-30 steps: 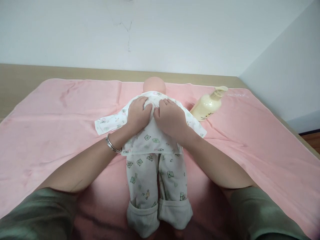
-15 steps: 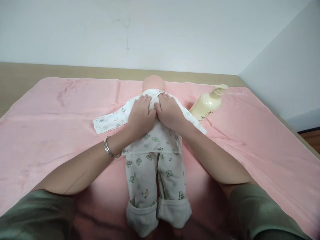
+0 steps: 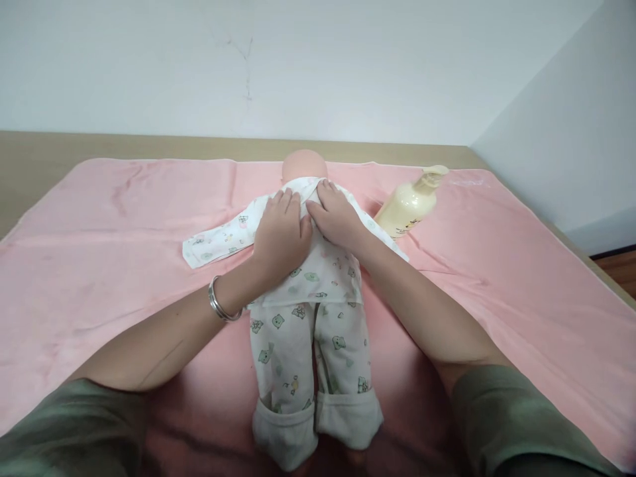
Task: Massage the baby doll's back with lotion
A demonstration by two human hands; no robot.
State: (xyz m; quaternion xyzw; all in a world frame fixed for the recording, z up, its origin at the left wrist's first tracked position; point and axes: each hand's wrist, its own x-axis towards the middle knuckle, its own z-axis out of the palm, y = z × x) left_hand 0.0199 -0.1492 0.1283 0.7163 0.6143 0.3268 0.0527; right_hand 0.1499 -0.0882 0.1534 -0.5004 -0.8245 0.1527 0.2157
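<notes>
A baby doll (image 3: 304, 165) lies on a pink blanket, its bald head away from me and its face out of sight. It wears a white printed top (image 3: 322, 281) and matching trousers (image 3: 285, 351) with turned-up cuffs. My left hand (image 3: 283, 228) rests flat on the left side of the top's chest area, fingers stretched toward the collar. On the right side my right hand (image 3: 338, 215) lies flat too, its thumb pointing at my left hand. Both hands are open and press on the cloth without gripping it. The doll's sleeves spread out to either side.
A pale yellow pump bottle (image 3: 410, 204) lies tilted by the doll's right-hand sleeve. The pink blanket (image 3: 99, 278) covers most of the wooden table (image 3: 30, 159). A white wall (image 3: 348, 73) stands behind, with another wall at the right.
My hands stay on the doll's top, with only a slight shift of the fingers. The left hand looks turned a little. The view has moved slightly.
</notes>
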